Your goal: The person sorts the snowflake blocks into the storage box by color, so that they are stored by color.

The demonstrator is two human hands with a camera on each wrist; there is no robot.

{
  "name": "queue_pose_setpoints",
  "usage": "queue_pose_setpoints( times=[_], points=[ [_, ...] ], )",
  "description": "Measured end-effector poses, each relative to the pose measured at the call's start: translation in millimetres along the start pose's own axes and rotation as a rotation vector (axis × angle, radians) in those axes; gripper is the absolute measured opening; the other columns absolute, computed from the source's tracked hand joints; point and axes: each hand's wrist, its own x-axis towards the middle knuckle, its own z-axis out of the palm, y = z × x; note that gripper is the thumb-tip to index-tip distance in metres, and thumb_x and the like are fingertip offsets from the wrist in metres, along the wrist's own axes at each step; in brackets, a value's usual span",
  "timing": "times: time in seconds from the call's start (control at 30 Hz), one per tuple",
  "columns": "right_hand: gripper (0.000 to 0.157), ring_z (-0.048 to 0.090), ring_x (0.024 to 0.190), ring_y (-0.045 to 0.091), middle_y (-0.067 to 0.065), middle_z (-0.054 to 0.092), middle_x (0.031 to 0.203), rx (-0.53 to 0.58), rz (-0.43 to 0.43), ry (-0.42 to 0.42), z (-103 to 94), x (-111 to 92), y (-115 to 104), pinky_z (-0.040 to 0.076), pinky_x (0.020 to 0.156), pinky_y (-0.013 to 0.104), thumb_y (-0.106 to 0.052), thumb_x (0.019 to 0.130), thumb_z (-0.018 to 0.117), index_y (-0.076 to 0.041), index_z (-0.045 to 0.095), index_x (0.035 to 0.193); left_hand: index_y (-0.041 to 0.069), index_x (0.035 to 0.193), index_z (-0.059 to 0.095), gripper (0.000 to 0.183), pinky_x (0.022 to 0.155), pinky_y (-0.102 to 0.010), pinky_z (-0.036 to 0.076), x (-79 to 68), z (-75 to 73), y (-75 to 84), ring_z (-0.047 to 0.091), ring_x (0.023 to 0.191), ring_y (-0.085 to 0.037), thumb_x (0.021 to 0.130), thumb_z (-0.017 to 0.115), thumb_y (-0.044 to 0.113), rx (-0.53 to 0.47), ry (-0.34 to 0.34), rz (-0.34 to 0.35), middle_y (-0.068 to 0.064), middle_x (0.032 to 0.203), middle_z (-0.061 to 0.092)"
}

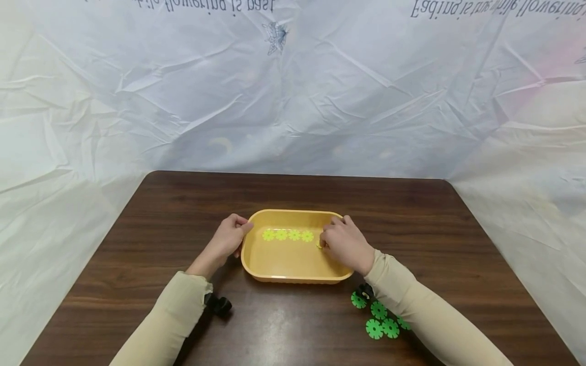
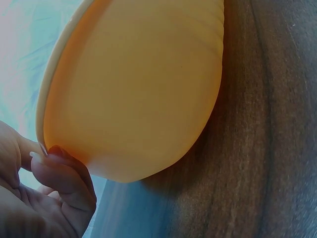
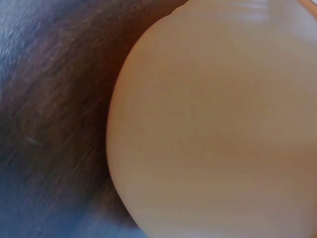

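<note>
A yellow plastic tray (image 1: pixel 293 269) with rounded corners sits mid-table. My left hand (image 1: pixel 227 235) pinches its left rim; in the left wrist view the thumb and a finger (image 2: pixel 67 173) meet at the tray's edge. Inside lies a row of several yellow-green notched discs (image 1: pixel 294 235), side by side toward the far wall. Over the right end of the tray, my right hand (image 1: pixel 344 243) pinches a small yellow notched disc (image 1: pixel 319 244), mostly hidden by the fingers, close to the tray floor. The right wrist view shows the tray's outer wall (image 3: pixel 208 119) but not the hand.
Several green notched discs (image 1: pixel 374 329) lie on the brown wood-grain table (image 1: pixel 293 325), some partly covered by my right sleeve (image 1: pixel 412 295). A black wrist device (image 1: pixel 220 306) sticks out beside the left cuff. A pale printed cloth (image 1: pixel 293 101) hangs behind the table.
</note>
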Motion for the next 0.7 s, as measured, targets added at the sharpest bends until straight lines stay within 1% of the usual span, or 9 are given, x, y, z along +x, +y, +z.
queue_pose_setpoints(
  times=[0.2,0.33,0.53,0.7],
  points=[
    [0.005,0.048,0.075,0.019,-0.004,0.064,0.075,0.021,0.003,0.019,1.2,1.6,0.1,0.034,0.070,0.038,-0.020,0.080,0.080,-0.020,0.077,0.076,-0.002,0.116,0.047,0.026,0.038,-0.025,0.037,-0.4,0.4,-0.6,0.040,0.041,-0.013,0.102,0.050,0.020,-0.004,-0.003,0.010,-0.014,0.078,0.052],
    [0.005,0.049,0.075,0.019,-0.004,0.066,0.077,0.017,0.008,0.020,2.4,3.2,0.3,0.034,0.070,0.038,-0.017,0.081,0.079,-0.020,0.078,0.078,-0.002,0.116,0.047,0.026,0.038,-0.025,0.037,-0.5,0.5,0.2,0.040,0.041,-0.013,0.102,0.050,0.020,-0.002,0.002,0.003,-0.012,0.077,0.051],
    [0.013,0.043,0.071,0.018,-0.005,0.065,0.075,-0.017,0.001,0.008,4.1,5.0,1.2,0.031,0.068,0.036,-0.015,0.086,0.073,-0.021,0.078,0.077,-0.002,0.116,0.047,0.027,0.038,-0.025,0.037,0.2,0.4,1.1,0.040,0.042,-0.013,0.102,0.050,0.020,0.003,0.007,-0.001,-0.012,0.078,0.051],
    [0.019,0.038,0.070,0.019,-0.005,0.058,0.069,-0.044,-0.017,-0.003,3.5,5.3,0.9,0.030,0.068,0.037,-0.014,0.090,0.068,-0.022,0.076,0.074,-0.002,0.116,0.047,0.027,0.038,-0.025,0.037,1.0,0.6,0.3,0.040,0.042,-0.013,0.102,0.050,0.020,0.002,0.006,0.002,-0.014,0.080,0.051]
  ],
)
